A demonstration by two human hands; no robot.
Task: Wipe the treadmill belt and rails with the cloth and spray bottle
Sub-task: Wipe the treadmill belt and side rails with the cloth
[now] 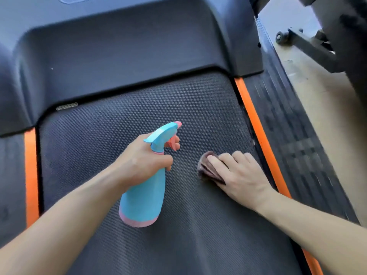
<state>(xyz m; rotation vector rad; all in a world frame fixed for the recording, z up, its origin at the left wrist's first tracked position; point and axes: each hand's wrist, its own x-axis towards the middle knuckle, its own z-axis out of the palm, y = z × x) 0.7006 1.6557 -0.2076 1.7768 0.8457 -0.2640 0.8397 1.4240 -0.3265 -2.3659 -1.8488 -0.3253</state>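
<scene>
The dark textured treadmill belt fills the middle of the head view, edged by orange strips on the left and right. My left hand grips the neck of a blue spray bottle with a pink base and pink trigger, held above the belt with its nozzle pointing up and right. My right hand lies flat on a folded brown cloth, pressing it onto the belt near the right orange strip. Most of the cloth is hidden under my fingers.
The black motor cover spans the top of the belt. A ribbed black side rail runs along the right, with a light wooden floor beyond it. A dark frame with a small wheel stands at the upper right.
</scene>
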